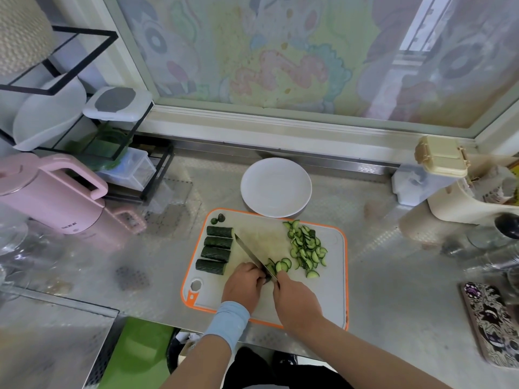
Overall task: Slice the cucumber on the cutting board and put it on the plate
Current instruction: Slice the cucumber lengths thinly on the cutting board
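- Head view – the right hand [295,299] is wrapped round the handle of the kitchen knife [250,255]. The handle is hidden in the fist, and the blade runs away to the far left across the cutting board [338,290].
- The left hand [243,286] has its fingers curled down, pinning the short cucumber piece being cut [270,272] right against the blade.
- Task's thing: four uncut cucumber lengths [216,249] lie side by side on the board's left. The pile of half-moon slices [307,248] sits on its right, and two end stubs [219,219] are at the far left corner.
- The white plate [276,188] holds nothing and sits just beyond the board's far edge, so plating is not yet begun.
- Risk: the left fingertips are touching or nearly touching the blade – as the piece gets shorter, a slip on the wet skin could nick a finger.
- Risk: the pile lies near the board's right edge, so a careless sweep toward the plate could push slices onto the metal counter [393,290].
- Risk: the round lengths could roll if the blade tip, which lies close to the farthest one, bumps them.
- Risk: the board's near edge looks close to the counter front, so hard pressure there might shift it.
- Writing: the pink electric kettle [56,197] carries a small dark mark low on its body, too blurred to read.
- The packet in the cream holder [494,192] shows print but is unreadable, and no brand is legible anywhere.
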Available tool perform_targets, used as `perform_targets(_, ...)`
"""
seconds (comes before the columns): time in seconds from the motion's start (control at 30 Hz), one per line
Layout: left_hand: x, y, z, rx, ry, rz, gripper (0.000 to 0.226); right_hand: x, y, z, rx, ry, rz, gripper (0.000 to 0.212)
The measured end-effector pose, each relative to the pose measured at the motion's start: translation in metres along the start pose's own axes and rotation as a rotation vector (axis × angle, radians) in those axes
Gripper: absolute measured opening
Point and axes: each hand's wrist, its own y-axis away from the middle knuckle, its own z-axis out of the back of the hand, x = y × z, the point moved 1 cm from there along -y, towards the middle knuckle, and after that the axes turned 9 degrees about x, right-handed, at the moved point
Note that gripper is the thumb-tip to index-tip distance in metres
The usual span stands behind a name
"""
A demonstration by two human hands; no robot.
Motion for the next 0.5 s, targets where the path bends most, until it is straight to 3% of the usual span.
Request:
perform_targets(0.27, 0.0038, 0.0, -0.002, -0.008, -0.007, 0.009, 0.007, -0.0079, 0.0114, 0.001, -0.017, 0.019, -0.005, 0.03)
perform_targets(0.5, 0.0032, 0.0003, -0.0019, -0.029, 0.016, -0.005, 0.005, -0.0003, 0.0027, 0.001, 0.045, -0.015, -0.024, 0.012)
